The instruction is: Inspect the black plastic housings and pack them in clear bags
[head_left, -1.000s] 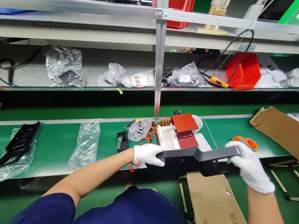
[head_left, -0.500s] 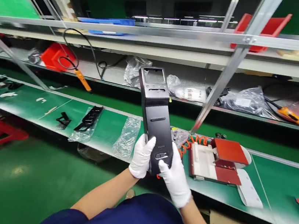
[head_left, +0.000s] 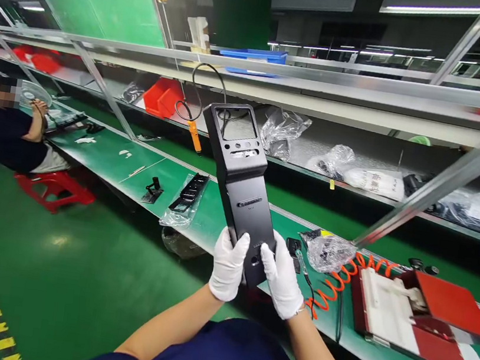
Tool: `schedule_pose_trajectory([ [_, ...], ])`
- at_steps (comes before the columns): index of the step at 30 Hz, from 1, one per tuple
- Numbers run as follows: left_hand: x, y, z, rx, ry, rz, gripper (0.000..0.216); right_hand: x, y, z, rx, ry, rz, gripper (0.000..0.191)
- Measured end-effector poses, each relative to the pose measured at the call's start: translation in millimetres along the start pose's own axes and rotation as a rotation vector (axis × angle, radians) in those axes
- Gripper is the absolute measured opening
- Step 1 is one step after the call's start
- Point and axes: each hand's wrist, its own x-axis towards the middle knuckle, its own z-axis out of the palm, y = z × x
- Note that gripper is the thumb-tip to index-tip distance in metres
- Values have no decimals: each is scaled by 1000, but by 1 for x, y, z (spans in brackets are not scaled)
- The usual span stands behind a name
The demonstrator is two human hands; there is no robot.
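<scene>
I hold a long black plastic panel point(head_left: 239, 186) upright in front of me, its window cut-out at the top. My left hand point(head_left: 228, 265), in a white glove, is wrapped round the panel's lower left edge. My right hand point(head_left: 283, 278), also gloved, grips the lower right edge, thumb on the front face. Both hands are closed on the bottom end of the panel, above the near edge of the green conveyor belt point(head_left: 143, 172).
A red and white fixture point(head_left: 421, 316) with an orange coiled hose point(head_left: 342, 278) sits on the belt at right. Bagged black parts point(head_left: 186, 196) lie further left. A seated person point(head_left: 2, 123) on a red stool point(head_left: 55, 190) works at far left. Shelves above hold bags and red bins point(head_left: 162, 96).
The panel went from lying flat across my hands to standing upright, both hands now at its bottom end. My view has swung left, showing more of the belt and the seated person.
</scene>
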Motion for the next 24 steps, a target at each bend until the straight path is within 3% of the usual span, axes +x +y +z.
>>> schedule_pose_trajectory([
  [3,23,5,-20,60,-14,47,33,3,1,25,-65,130,-69,51],
  [6,41,8,-36,150,3,119,33,3,-3,49,-193,298,-142,39],
  [12,52,10,-47,273,16,209,34,11,-21,78,-200,286,-94,32],
  [16,51,9,-41,246,66,199,33,18,-27,77,-169,253,-31,24],
  [20,61,14,-34,129,9,100,36,23,-20,57,-118,192,-36,24],
  [24,77,25,-33,-210,-101,-95,39,24,-12,31,130,214,115,46],
])
